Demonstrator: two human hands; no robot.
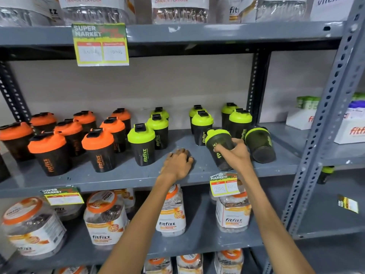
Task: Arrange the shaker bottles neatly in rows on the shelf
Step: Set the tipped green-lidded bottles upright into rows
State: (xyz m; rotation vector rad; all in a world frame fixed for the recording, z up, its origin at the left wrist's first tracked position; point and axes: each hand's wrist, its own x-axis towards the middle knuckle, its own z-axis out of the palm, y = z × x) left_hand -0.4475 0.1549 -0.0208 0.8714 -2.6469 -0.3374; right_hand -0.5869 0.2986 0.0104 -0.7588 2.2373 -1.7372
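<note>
Black shaker bottles stand on the grey middle shelf (pixel 122 175). Several with orange lids (pixel 98 150) fill the left part in rows. Several with green lids (pixel 142 144) stand in the middle and right. My right hand (pixel 234 153) is shut on a green-lidded shaker (pixel 219 142), which tilts to the left above the shelf's front. Just to its right another green-lidded shaker (pixel 260 145) lies on its side, base toward me. My left hand (pixel 178 163) rests palm down on the bare shelf between the green rows, holding nothing.
A dark upright post (pixel 256 86) stands behind the right green bottles, and a perforated grey post (pixel 324 123) bounds the unit on the right. Price tags (pixel 224 183) hang on the shelf edges. Fitfizz jars (pixel 104 220) fill the shelf below; boxes (pixel 351 127) sit on the neighbouring rack.
</note>
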